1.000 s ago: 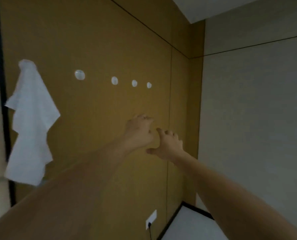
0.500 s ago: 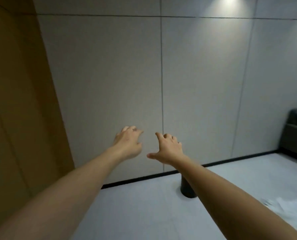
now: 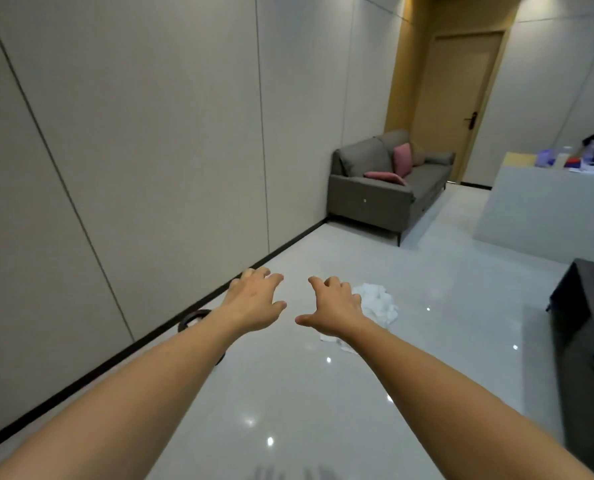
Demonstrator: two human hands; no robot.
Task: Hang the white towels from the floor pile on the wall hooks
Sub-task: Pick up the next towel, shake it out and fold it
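A crumpled pile of white towels point(image 3: 378, 303) lies on the glossy white floor, just behind and to the right of my right hand point(image 3: 333, 304). My right hand is stretched forward with loosely spread fingers and holds nothing; it partly covers the pile's left side. To its left my left hand point(image 3: 254, 299) is also extended, fingers relaxed and empty. The wall hooks and the hung towel are out of view.
A round black object point(image 3: 190, 318) stands by the grey panel wall's baseboard, partly behind my left forearm. A grey sofa point(image 3: 385, 188) with pink cushions sits farther back, near a wooden door point(image 3: 451, 102). A white counter point(image 3: 545, 209) and a dark cabinet point(image 3: 586, 327) stand on the right.
My view has swung right and down, from the wood-panelled hook wall with one hung towel to the floor. The towel pile has come into full view. Both hands stay extended and empty.
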